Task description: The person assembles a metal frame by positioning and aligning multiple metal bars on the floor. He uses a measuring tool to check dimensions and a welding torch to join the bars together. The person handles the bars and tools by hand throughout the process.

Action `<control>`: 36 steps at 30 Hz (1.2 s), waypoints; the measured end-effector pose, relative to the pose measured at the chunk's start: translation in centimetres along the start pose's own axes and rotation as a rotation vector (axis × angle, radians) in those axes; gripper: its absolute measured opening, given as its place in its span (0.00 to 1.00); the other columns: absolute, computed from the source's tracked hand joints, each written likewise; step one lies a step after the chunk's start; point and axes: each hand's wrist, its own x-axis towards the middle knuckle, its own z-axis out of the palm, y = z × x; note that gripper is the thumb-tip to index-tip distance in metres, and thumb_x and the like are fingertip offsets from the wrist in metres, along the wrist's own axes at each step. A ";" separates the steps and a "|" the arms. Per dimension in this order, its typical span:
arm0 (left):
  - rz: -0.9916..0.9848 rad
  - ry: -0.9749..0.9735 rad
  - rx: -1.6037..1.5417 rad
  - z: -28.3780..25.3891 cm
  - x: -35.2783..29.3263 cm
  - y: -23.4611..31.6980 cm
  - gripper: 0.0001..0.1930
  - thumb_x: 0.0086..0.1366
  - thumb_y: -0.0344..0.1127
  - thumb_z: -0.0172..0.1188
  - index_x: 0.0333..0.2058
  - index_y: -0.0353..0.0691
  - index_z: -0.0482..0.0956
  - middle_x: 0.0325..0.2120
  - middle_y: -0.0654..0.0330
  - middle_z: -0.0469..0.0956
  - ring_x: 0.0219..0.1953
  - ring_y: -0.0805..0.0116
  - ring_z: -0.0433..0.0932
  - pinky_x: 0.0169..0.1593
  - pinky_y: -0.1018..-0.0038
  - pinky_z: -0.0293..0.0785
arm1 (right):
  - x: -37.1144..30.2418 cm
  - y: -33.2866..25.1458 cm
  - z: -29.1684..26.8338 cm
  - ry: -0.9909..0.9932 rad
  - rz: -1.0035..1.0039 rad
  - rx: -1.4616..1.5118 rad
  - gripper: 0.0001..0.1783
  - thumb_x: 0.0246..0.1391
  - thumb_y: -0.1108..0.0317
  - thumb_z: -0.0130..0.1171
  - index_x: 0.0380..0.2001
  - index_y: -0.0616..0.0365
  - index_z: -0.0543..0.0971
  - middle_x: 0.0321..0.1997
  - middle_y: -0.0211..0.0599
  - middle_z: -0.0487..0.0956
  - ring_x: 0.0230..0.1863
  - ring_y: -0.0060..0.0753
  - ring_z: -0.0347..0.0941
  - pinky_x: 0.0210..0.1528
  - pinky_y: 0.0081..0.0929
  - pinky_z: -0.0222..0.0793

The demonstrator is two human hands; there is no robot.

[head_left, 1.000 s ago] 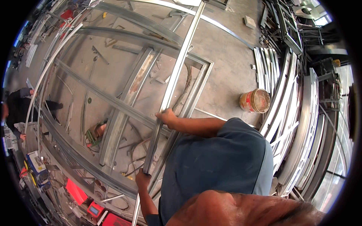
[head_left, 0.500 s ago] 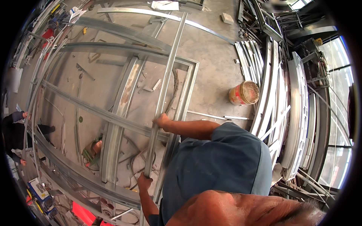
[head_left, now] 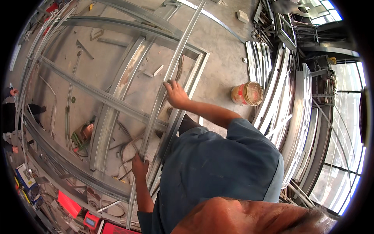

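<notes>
A long galvanised metal channel [head_left: 159, 97] lies across the top of a large metal frame [head_left: 136, 27], slanting from the upper middle down toward the lower left. My left hand [head_left: 140, 167] is closed round its lower part, thumb on the near face. Farther up, my right hand [head_left: 177, 94] rests against the same channel with its fingers apart, touching the edge. The frame's end member [head_left: 194, 76] runs close along my body's side of the channel. A crossbar [head_left: 99, 93] of the frame passes beneath the channel between my hands.
A wide stained beam [head_left: 130, 70] lies under the frame, near a green tool [head_left: 82, 136]. Right of me stand a dirty yellow-red bucket [head_left: 247, 93] and stacked metal profiles [head_left: 298, 124]. Another person [head_left: 13, 117] is at the far left. Red cases [head_left: 70, 203] lie lower left.
My right hand has loosened and shifted up along the channel, its fingers now apart. My left hand keeps its grip. The view has shifted, moving the frame leftward and upward in the picture.
</notes>
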 end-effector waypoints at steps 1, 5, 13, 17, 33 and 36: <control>-0.034 -0.008 0.024 -0.1 1.1 2.2 0.33 0.52 0.37 0.71 0.56 0.37 0.68 0.46 0.45 0.76 0.49 0.44 0.76 0.50 0.55 0.74 | 1.7 1.5 -0.8 0.038 -0.147 -0.191 0.29 0.55 0.68 0.54 0.62 0.52 0.69 0.61 0.46 0.68 0.65 0.48 0.63 0.64 0.43 0.63; 0.012 0.111 0.134 1.5 4.6 6.0 0.37 0.53 0.39 0.72 0.59 0.37 0.67 0.47 0.48 0.75 0.49 0.45 0.75 0.51 0.55 0.73 | 9.2 7.3 -1.9 0.037 -0.607 -0.616 0.21 0.57 0.63 0.53 0.54 0.45 0.77 0.56 0.33 0.75 0.63 0.40 0.67 0.65 0.43 0.61; -0.044 0.251 0.384 2.3 8.9 12.3 0.28 0.57 0.35 0.66 0.56 0.39 0.69 0.43 0.53 0.75 0.46 0.49 0.76 0.47 0.57 0.75 | 15.9 11.8 -1.4 0.008 -0.940 -0.493 0.06 0.52 0.63 0.55 0.30 0.51 0.79 0.35 0.32 0.74 0.42 0.36 0.75 0.51 0.35 0.73; -0.245 0.102 0.332 3.4 9.7 11.3 0.22 0.60 0.29 0.56 0.54 0.40 0.74 0.41 0.52 0.78 0.44 0.48 0.78 0.45 0.57 0.76 | 19.4 9.1 -3.2 -0.653 -0.889 -0.498 0.09 0.47 0.65 0.59 0.33 0.52 0.82 0.35 0.37 0.81 0.43 0.45 0.79 0.44 0.42 0.76; -0.339 -0.371 -0.156 -1.9 16.0 6.4 0.19 0.47 0.28 0.52 0.39 0.29 0.79 0.27 0.40 0.78 0.31 0.48 0.79 0.39 0.58 0.71 | 21.6 13.0 -3.0 -0.375 -1.016 -0.195 0.30 0.39 0.45 0.71 0.43 0.50 0.77 0.41 0.33 0.76 0.49 0.43 0.73 0.55 0.41 0.68; -0.368 -0.312 -0.192 -2.0 15.3 7.7 0.19 0.47 0.27 0.51 0.39 0.29 0.79 0.28 0.41 0.78 0.32 0.48 0.79 0.39 0.59 0.72 | 21.8 15.2 -3.8 -0.138 -1.065 -0.103 0.37 0.35 0.34 0.67 0.41 0.52 0.76 0.39 0.32 0.73 0.45 0.39 0.72 0.51 0.39 0.67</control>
